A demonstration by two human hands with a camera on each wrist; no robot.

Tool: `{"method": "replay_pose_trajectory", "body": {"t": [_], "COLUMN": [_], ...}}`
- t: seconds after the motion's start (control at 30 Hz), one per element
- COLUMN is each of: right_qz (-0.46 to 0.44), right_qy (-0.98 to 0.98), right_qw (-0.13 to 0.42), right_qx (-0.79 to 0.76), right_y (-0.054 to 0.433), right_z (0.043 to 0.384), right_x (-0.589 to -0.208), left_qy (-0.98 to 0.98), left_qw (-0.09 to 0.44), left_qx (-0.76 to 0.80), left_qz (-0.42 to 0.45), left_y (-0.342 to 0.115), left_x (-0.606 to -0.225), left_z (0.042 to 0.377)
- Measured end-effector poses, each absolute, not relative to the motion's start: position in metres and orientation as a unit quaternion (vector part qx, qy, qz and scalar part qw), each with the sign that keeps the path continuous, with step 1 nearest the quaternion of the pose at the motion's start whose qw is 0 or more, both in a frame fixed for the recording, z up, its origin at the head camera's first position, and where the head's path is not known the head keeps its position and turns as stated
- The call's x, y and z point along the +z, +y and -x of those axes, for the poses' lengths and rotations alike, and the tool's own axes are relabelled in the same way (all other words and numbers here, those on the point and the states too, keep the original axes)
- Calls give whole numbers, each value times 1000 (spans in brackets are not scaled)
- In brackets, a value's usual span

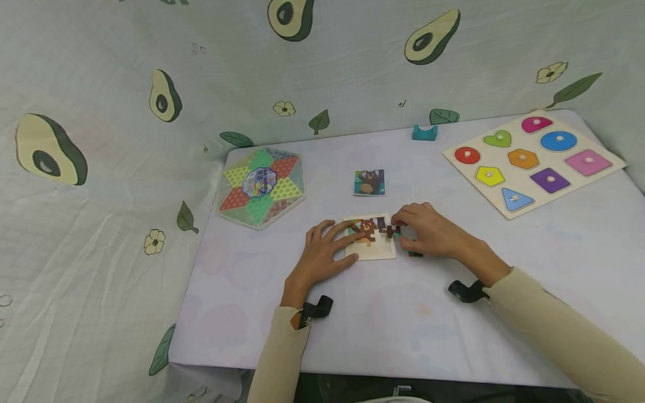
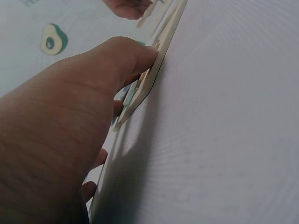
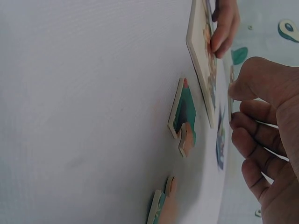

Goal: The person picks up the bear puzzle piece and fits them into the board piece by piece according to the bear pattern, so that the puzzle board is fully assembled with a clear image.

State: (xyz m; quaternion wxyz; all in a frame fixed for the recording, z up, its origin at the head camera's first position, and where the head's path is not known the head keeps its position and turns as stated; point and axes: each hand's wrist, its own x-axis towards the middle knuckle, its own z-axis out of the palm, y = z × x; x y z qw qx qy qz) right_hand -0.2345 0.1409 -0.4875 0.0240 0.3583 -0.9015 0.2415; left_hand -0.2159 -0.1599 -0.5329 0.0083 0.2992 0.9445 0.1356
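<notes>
Play corner (jigsaw, shape board)

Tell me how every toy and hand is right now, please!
Bear puzzle: unfinished, bare spot on its right side
Brown piece: held off the table
Loose pieces: lying beside the puzzle
Left hand: spread on the puzzle
Right hand: pinching the brown piece
Bear card: picture up
Shape board: filled with knobbed shapes
Star game: lying flat
Teal block: untouched
</notes>
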Motion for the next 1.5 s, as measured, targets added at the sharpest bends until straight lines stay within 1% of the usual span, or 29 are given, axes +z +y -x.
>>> {"method": "replay_pose_trajectory", "body": {"t": [0.23, 0.63, 0.93, 1.23, 1.37, 1.5], "right_qz": [-362, -367, -384, -401, -403, -408], "right_qy": [-900, -898, -894, -891, -894, -894], "right_qw": [11, 9, 21, 6, 16, 38], "right_qx": [244, 242, 232, 214, 198, 179], "right_y": [131, 122, 117, 117, 119, 118], "right_z": [235, 239, 242, 243, 241, 239], "right_x": [-490, -495, -501, -498, -497, -496], "left_qy": [947, 945, 946, 946, 945, 946], "left_qw": [18, 20, 26, 24, 24, 25], "left_qx": [136, 148, 139, 133, 134, 131], "left_qz": [-292, -292, -291, -294, -298, -294], "left_y": [-160, -160, -160, -159, -158, -159], "left_x": [-533, -532, -531, -531, -530, -530], "left_z": [215, 214, 214, 216, 216, 216]}}
